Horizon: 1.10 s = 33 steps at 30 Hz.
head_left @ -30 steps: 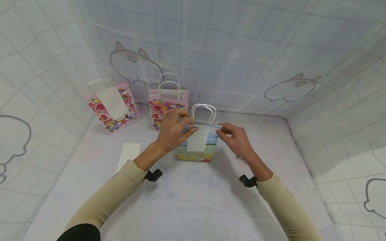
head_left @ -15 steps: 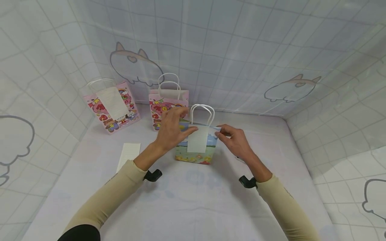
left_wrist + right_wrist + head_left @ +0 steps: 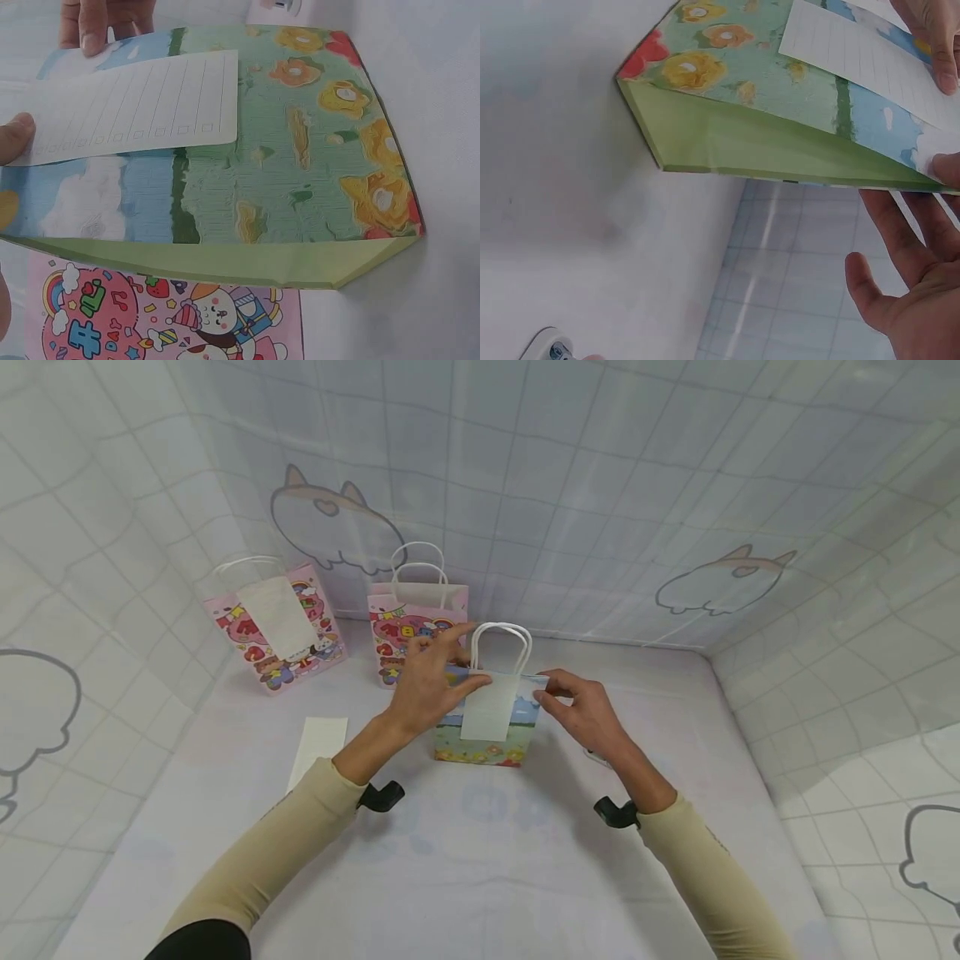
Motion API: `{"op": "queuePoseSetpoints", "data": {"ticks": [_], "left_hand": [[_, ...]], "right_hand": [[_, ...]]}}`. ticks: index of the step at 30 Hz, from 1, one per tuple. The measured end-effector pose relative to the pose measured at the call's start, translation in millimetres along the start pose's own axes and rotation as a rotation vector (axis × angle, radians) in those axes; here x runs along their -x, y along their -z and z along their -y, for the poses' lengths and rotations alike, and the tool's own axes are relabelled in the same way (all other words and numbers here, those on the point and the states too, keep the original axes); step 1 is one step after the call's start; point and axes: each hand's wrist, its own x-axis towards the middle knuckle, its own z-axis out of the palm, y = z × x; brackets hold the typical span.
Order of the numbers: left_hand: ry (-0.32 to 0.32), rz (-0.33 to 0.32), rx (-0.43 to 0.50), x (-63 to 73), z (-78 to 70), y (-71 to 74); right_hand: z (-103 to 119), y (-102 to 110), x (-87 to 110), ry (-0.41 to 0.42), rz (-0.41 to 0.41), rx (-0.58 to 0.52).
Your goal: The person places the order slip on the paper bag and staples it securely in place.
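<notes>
A blue-and-green flowered paper bag (image 3: 480,752) with white twisted handles stands upright mid-table in the head view. On its front lies a white lined card (image 3: 489,714), ruled with small checkboxes in the left wrist view (image 3: 142,109). My left hand (image 3: 423,689) is at the bag's upper left; its thumb presses the card's upper part, and the index finger stretches up beside the handles. With my right hand (image 3: 581,702) I pinch the bag's upper right edge, thumb in front, fingers behind. The left fingers' hidden parts are not clear.
Two pink cartoon paper bags stand behind: one (image 3: 322,618) at left bears a white card (image 3: 279,618), the other (image 3: 386,643) is behind my left hand. Another white card (image 3: 318,743) lies near my left forearm. A small white object (image 3: 549,346) lies right of the bag.
My left index finger has lifted away from the thumb toward the handles. The flowered bag has shifted slightly left and toward me. My right hand still pinches its edge.
</notes>
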Motion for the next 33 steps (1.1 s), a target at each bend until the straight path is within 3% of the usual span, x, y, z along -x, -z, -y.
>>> {"op": "queuePoseSetpoints", "data": {"ticks": [5,12,17,26,33], "left_hand": [[-0.006,0.007,0.011,0.7,-0.4,0.9],[0.008,0.005,0.028,2.5,-0.4,-0.1],[0.014,0.008,0.037,4.0,0.2,-0.8],[0.141,0.065,0.123,11.6,8.9,4.1],[0.147,0.091,0.12,11.6,11.0,5.3]], "right_hand": [[4.6,-3.0,-3.6,-0.002,0.003,0.025],[15.9,-10.3,-14.4,0.087,-0.043,-0.017],[18.6,-12.5,-17.2,0.103,-0.08,-0.017],[19.2,-11.7,-16.1,0.113,-0.09,0.003],[18.6,-10.6,-15.2,0.11,-0.088,0.0]]}}
